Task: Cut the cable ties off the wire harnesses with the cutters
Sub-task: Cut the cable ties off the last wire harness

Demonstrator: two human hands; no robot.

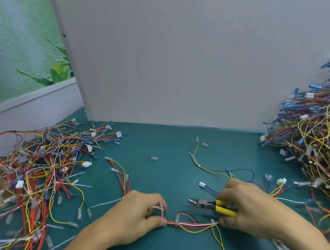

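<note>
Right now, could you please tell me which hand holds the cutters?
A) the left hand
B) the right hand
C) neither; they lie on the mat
B: the right hand grips the cutters by their yellow handles, while the left hand pinches the wire harness.

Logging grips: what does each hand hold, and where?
Right hand grips the cutters by the yellow handles; left hand pinches the wire harness at one end.

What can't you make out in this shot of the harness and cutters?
Head view:
harness end: hidden inside the left hand.
cutters handles: mostly covered by the right hand.
cable tie in left hand: blurred, cut or not unclear.
right wire pile: cut off by frame edge.
</note>
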